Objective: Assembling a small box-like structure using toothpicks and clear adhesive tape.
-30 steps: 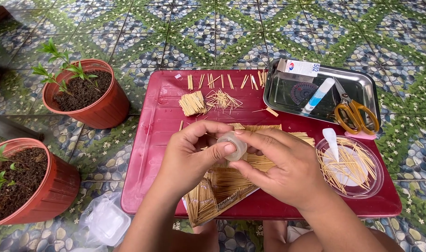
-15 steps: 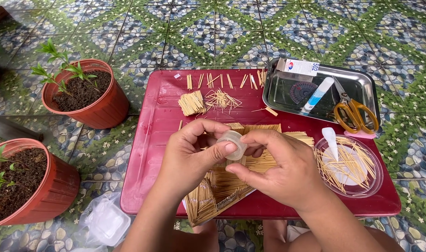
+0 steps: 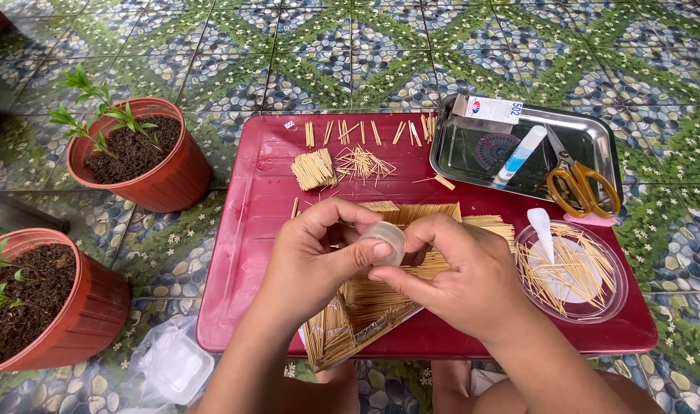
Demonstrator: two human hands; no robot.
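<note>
Nearest the camera, a crumpled clear plastic tub (image 3: 172,362) lies on the patterned tile floor beside a terracotta plastic pot of dark soil (image 3: 47,307). Above the near edge of the red plastic tray (image 3: 242,268), the left hand (image 3: 311,261) and the right hand (image 3: 461,280) meet over a flat fan-shaped panel of glued wooden toothpicks (image 3: 365,314). Between them sits a small translucent roll of clear tape (image 3: 386,241): the left thumb presses on its front face with the other left fingers curled behind it, and the right thumb and forefinger close on its right side and underside, so both hands clamp it just above the panel. To the right stands a clear round plastic dish of loose toothpicks (image 3: 572,272). Farther back lie a squared bundle of cut toothpicks (image 3: 313,169) and a steel tray (image 3: 472,146) holding yellow-handled scissors (image 3: 580,184), with a second potted seedling (image 3: 139,153) at left.
</note>
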